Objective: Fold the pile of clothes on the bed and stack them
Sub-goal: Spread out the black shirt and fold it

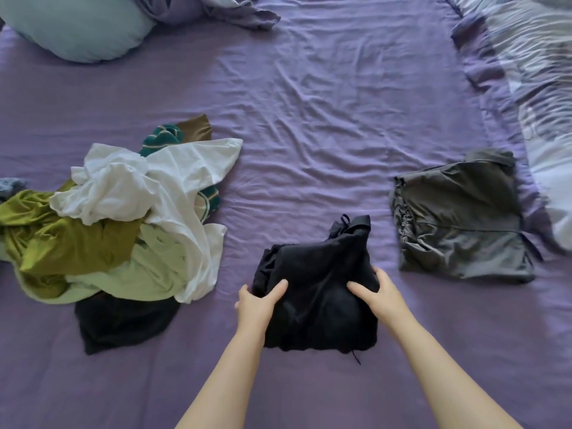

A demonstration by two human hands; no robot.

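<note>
A folded black garment (315,280) lies on the purple bed sheet (325,119) in front of me. My left hand (257,305) grips its left edge, thumb on top and fingers under the fabric. My right hand (376,292) grips its right edge the same way. To the right lies a folded grey garment (461,218). On the left is the unfolded pile (123,218): a white shirt (173,181), an olive green piece (62,239), a pale green piece (145,270), a teal striped piece (161,137), a brown piece (195,126) and a black piece (123,320) at the bottom.
A light blue pillow (77,26) sits at the top left beside a crumpled purple cover (216,7). A striped duvet (532,72) runs along the right side. A bit of blue-grey fabric (10,185) shows at the left edge.
</note>
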